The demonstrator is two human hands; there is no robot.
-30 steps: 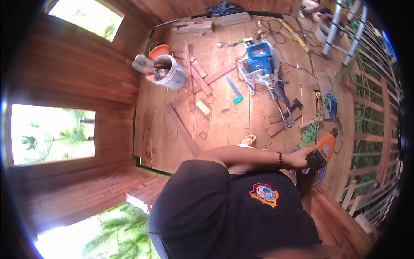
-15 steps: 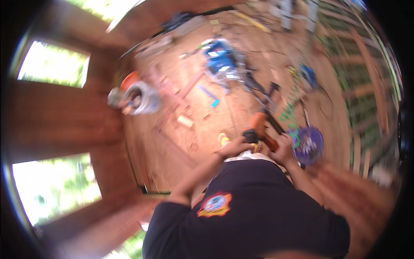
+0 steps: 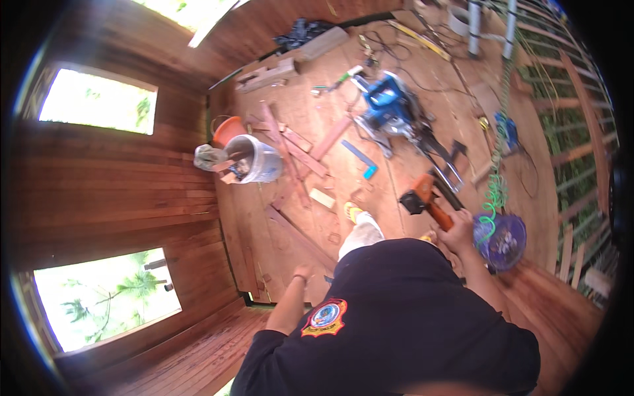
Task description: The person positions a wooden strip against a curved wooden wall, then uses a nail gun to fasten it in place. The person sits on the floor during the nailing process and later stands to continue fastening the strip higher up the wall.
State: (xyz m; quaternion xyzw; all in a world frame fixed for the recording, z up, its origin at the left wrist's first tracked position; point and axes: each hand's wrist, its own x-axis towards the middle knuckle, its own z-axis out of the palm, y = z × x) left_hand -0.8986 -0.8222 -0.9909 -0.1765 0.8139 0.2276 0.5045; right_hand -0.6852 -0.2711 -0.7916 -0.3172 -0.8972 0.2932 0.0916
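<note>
My right hand [image 3: 459, 232] is closed around an orange and black nail gun [image 3: 432, 203], held out over the floor to my right front. Just right of that hand, a coiled green air hose [image 3: 491, 210] hangs down by a purple basin [image 3: 522, 245] of small pieces. Low at my left side is my left hand [image 3: 304, 271], seen end-on and small, so its fingers cannot be made out. A long wood strip [image 3: 300, 234] lies on the floor near it.
A blue miter saw [image 3: 389, 109] stands ahead on the plywood floor. Wood offcuts [image 3: 305, 157] and a blue square [image 3: 360, 158] lie left of it. A white bucket [image 3: 267, 165] and an orange bucket [image 3: 228, 130] stand by the left wall. Cords [image 3: 422, 82] cross the far floor.
My left hand has come away from beside the nail gun and dropped to my left side. My right hand has carried the gun rightward, away from my body.
</note>
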